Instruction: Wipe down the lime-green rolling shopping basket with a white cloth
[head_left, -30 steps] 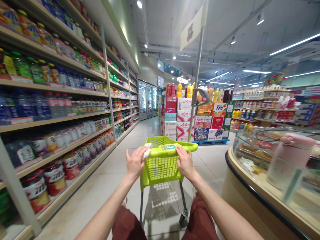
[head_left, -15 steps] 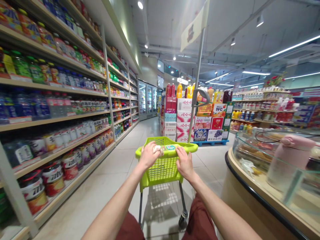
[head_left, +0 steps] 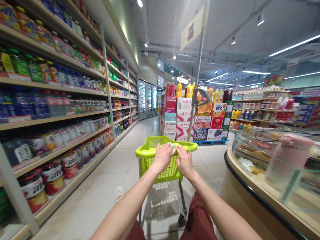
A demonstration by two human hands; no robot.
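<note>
A lime-green shopping cart (head_left: 145, 152) stands in front of me, with a metal pole and a small flag (head_left: 194, 29) rising from its right side. Pressed on the middle of its handle is a pale crumpled cloth (head_left: 172, 145), which my left hand (head_left: 163, 156) holds under its fingers. The cloth partly covers the handle's sticker. Close by on the right, my right hand (head_left: 184, 160) rests on the handle, its fingers wrapped over the edge.
Shelves of drinks (head_left: 57, 88) run along the left. Stacked juice cartons (head_left: 184, 116) stand ahead on a blue pallet (head_left: 216, 142). At the right is a curved counter (head_left: 240, 186) with glass and a pink bottle (head_left: 287, 160). Fridges (head_left: 147, 96) line the back.
My left hand has slid right along the handle with the cloth, closer to my right hand. My right hand has stayed in place. A shoe now shows on the floor at the left.
</note>
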